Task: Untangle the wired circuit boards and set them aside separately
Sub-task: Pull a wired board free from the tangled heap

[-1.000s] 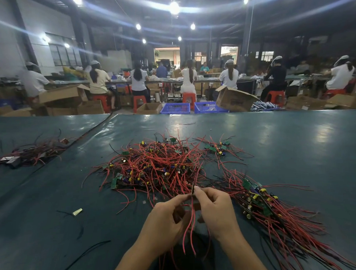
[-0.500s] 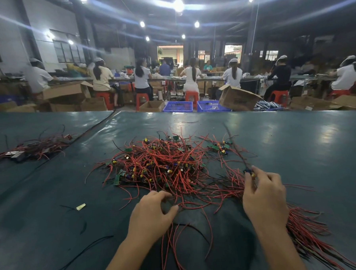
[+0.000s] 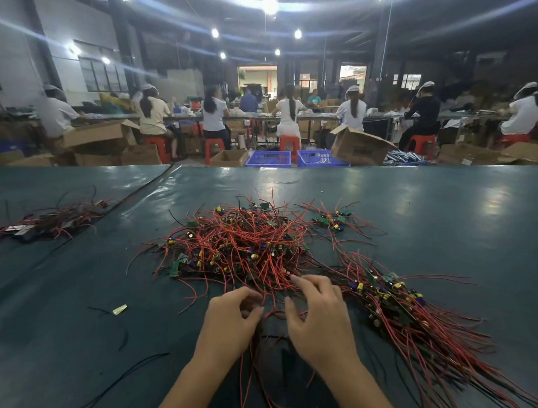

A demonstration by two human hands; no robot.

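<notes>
Back from the side pile (image 3: 401, 306), the right hand (image 3: 317, 320) sits beside the left hand (image 3: 233, 318) on the dark green table (image 3: 448, 210); workers (image 3: 288, 115) sit behind. Both curl fingers at the near edge of the tangle (image 3: 245, 245); whether they grip wire I cannot tell.

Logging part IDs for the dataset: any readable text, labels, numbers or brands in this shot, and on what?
Nothing reads legibly in this view.
Tipped cardboard box beyond the table: dark print on its side, too blurred to read.
Circuit boards in the red-wire tangle: any markings too small to read.
Small pale scrap on the table: no print discernible.
</notes>
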